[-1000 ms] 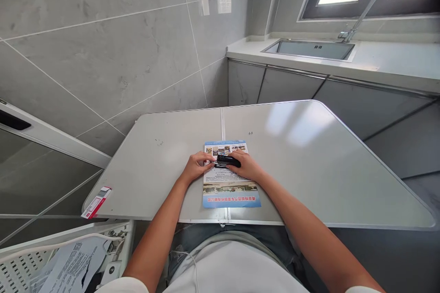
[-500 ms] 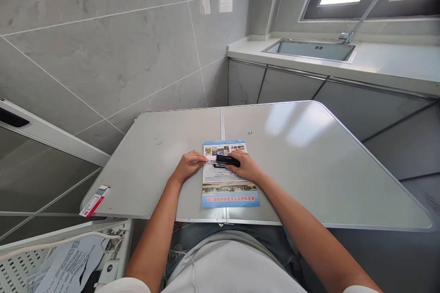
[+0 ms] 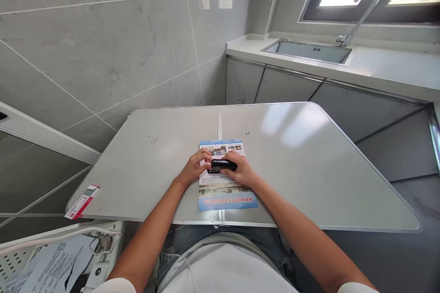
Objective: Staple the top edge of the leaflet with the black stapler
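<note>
A black stapler (image 3: 222, 165) lies crosswise over the printed leaflet (image 3: 227, 201), its nose end pointing left. My right hand (image 3: 242, 171) is closed around the stapler's right end, thumb on the near side and fingers over the far side. At the other end, my left hand (image 3: 195, 167) has curled fingers, with thumb and fingertips at the stapler's nose. Whether something small is between those fingertips cannot be made out. The leaflet has blue bands, a row of small photos and red lettering, and its middle is partly covered by the hands and stapler.
The leaflet lies across the seam of a pale folding table (image 3: 292, 183). A red and white box (image 3: 82, 201) rests at its left front corner. Below left stands a white basket (image 3: 10, 263) with papers and cables. A sink (image 3: 309, 51) is in the counter beyond.
The stapler's top and base were apart and now look closed together. My left hand has moved in from the leaflet's left edge onto the stapler's nose. The view has shifted slightly.
</note>
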Tool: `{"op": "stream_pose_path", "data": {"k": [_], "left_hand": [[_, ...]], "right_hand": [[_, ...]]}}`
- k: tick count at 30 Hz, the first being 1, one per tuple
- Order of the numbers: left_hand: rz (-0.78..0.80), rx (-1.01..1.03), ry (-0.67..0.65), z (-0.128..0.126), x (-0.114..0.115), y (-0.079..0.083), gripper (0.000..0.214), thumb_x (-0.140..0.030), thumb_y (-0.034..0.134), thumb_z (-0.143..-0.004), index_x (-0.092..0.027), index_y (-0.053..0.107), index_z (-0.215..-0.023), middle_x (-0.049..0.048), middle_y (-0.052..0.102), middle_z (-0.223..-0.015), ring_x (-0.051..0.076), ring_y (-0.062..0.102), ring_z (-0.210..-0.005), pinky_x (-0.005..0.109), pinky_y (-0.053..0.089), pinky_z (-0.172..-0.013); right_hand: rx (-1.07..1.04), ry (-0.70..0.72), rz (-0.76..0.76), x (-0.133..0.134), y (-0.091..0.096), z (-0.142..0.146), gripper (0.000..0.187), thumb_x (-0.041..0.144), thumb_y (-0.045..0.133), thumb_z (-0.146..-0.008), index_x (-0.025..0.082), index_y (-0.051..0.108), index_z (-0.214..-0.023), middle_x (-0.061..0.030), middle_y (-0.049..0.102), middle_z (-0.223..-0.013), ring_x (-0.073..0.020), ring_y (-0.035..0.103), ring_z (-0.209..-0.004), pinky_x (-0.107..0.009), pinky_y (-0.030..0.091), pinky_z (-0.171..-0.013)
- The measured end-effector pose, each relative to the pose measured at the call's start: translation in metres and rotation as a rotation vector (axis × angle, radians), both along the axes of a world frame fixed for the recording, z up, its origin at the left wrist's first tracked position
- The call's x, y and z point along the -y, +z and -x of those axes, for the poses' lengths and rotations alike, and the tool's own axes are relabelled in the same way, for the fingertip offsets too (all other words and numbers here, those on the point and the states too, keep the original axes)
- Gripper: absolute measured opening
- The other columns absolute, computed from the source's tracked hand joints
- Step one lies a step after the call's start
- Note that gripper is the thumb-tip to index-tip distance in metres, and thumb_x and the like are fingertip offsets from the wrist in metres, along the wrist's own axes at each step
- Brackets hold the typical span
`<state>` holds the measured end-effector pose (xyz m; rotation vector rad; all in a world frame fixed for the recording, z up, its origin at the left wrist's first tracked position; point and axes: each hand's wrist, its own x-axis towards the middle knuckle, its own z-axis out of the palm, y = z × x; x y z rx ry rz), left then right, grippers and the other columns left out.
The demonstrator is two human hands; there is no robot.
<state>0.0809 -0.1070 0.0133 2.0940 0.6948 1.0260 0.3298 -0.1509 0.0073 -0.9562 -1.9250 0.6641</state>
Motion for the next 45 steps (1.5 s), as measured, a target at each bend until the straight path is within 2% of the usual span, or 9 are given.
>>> {"op": "stream_pose_path", "data": {"k": [3, 5, 9, 13, 19, 27, 33, 38, 45], "left_hand": [[-0.071, -0.029, 0.136, 0.000, 0.001, -0.001, 0.020, -0.041, 0.075, -0.096, -0.022, 0.068, -0.094, 0.0068, 0.067, -0.105, 0.022, 0.065, -0.100, 0.038, 0.054, -0.092], [-0.128, -0.129, 0.220, 0.000, 0.001, -0.004, 0.018, -0.040, 0.070, -0.099, -0.024, 0.070, -0.106, 0.0089, 0.069, -0.117, 0.024, 0.065, -0.114, 0.044, 0.051, -0.103], [-0.190, -0.507, 0.159, -0.001, -0.002, -0.014, 0.045, -0.041, 0.067, -0.101, -0.030, 0.063, -0.145, 0.0118, 0.055, -0.158, 0.032, 0.049, -0.148, 0.058, 0.036, -0.123], [-0.158, -0.662, 0.118, -0.001, -0.003, -0.022, 0.051, -0.046, 0.064, -0.102, -0.030, 0.061, -0.151, 0.0103, 0.046, -0.168, 0.034, 0.038, -0.157, 0.064, 0.026, -0.130], [-0.144, -0.618, 0.128, -0.002, -0.002, -0.022, 0.050, -0.045, 0.066, -0.101, -0.030, 0.064, -0.148, 0.0109, 0.049, -0.165, 0.034, 0.041, -0.156, 0.063, 0.026, -0.130], [-0.173, -0.603, 0.079, 0.000, 0.003, -0.010, 0.050, -0.040, 0.075, -0.090, -0.030, 0.069, -0.139, 0.0107, 0.056, -0.157, 0.037, 0.048, -0.147, 0.062, 0.028, -0.127], [-0.169, -0.611, 0.084, -0.002, 0.008, -0.006, 0.044, -0.045, 0.071, -0.094, -0.027, 0.068, -0.135, 0.0142, 0.057, -0.153, 0.037, 0.048, -0.146, 0.065, 0.024, -0.127], [-0.128, -0.636, 0.012, -0.007, 0.009, -0.007, 0.060, -0.045, 0.066, -0.099, -0.035, 0.053, -0.156, 0.0085, 0.036, -0.173, 0.039, 0.030, -0.161, 0.069, 0.017, -0.130], [-0.122, -0.625, -0.038, -0.004, 0.015, -0.007, 0.060, -0.043, 0.072, -0.095, -0.039, 0.058, -0.153, 0.0070, 0.040, -0.172, 0.040, 0.033, -0.159, 0.070, 0.016, -0.130]], "right_hand": [[-0.030, -0.080, 0.024, -0.004, 0.002, -0.003, 0.022, 0.041, 0.078, -0.090, 0.027, 0.073, -0.106, -0.0038, 0.074, -0.092, -0.0256, 0.064, -0.088, -0.039, 0.050, -0.080], [-0.062, -0.223, 0.055, -0.009, 0.004, -0.010, 0.024, 0.042, 0.078, -0.089, 0.026, 0.075, -0.106, -0.0047, 0.075, -0.095, -0.0256, 0.067, -0.089, -0.039, 0.052, -0.081], [-0.026, -0.663, 0.066, -0.021, 0.001, -0.044, 0.027, 0.046, 0.074, -0.087, 0.023, 0.077, -0.102, -0.0092, 0.077, -0.095, -0.0292, 0.069, -0.090, -0.042, 0.054, -0.084], [0.091, -0.891, 0.102, -0.028, -0.008, -0.082, 0.033, 0.050, 0.070, -0.087, 0.021, 0.079, -0.100, -0.0134, 0.077, -0.090, -0.0338, 0.067, -0.092, -0.047, 0.053, -0.084], [0.137, -0.646, 0.278, -0.030, -0.011, -0.098, 0.030, 0.048, 0.073, -0.082, 0.024, 0.080, -0.099, -0.0061, 0.078, -0.090, -0.0277, 0.068, -0.083, -0.041, 0.053, -0.079], [0.251, -0.582, 0.219, -0.028, -0.010, -0.095, 0.034, 0.043, 0.073, -0.084, 0.025, 0.080, -0.112, -0.0082, 0.078, -0.096, -0.0298, 0.068, -0.091, -0.049, 0.053, -0.092], [0.185, -0.381, 0.144, -0.026, -0.006, -0.092, 0.047, 0.036, 0.069, -0.093, 0.031, 0.070, -0.140, -0.0050, 0.077, -0.130, -0.0289, 0.069, -0.111, -0.047, 0.051, -0.102], [0.265, -0.407, 0.102, -0.026, -0.005, -0.086, 0.040, 0.044, 0.065, -0.100, 0.031, 0.073, -0.136, -0.0068, 0.079, -0.116, -0.0310, 0.066, -0.105, -0.050, 0.049, -0.098], [0.354, -0.421, 0.011, -0.027, -0.007, -0.081, 0.039, 0.038, 0.054, -0.106, 0.035, 0.069, -0.142, -0.0072, 0.075, -0.124, -0.0319, 0.062, -0.112, -0.053, 0.040, -0.101]]}}
